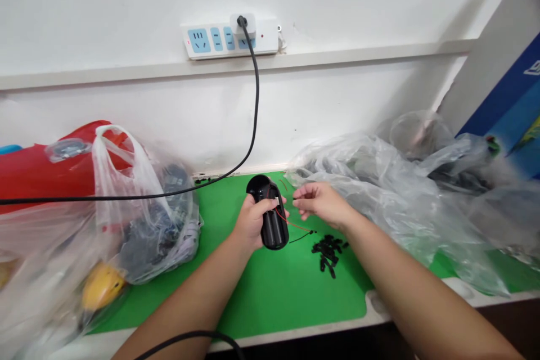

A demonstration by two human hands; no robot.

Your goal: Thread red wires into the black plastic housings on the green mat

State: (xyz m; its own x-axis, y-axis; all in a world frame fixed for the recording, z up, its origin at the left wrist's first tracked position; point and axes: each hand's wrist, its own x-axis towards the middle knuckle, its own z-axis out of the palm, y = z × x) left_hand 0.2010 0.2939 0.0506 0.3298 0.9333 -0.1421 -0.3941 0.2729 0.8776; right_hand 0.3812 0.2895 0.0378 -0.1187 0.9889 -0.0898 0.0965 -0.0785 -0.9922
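My left hand grips a black, oblong plastic housing with rounded ends, the thumb pressed on its inner side. A thin red wire trails from the housing to the right, and a short black wire lies near it. Just right of the housing, apart from it, my right hand is closed in a pinch. Something small and dark shows at its fingertips, too small to name. Below that hand lies a loose pile of small black plastic pieces.
A green mat covers the table. Clear plastic bags crowd the right side; a filled bag, a red bag and a yellow object are at left. A black cable hangs from the power strip.
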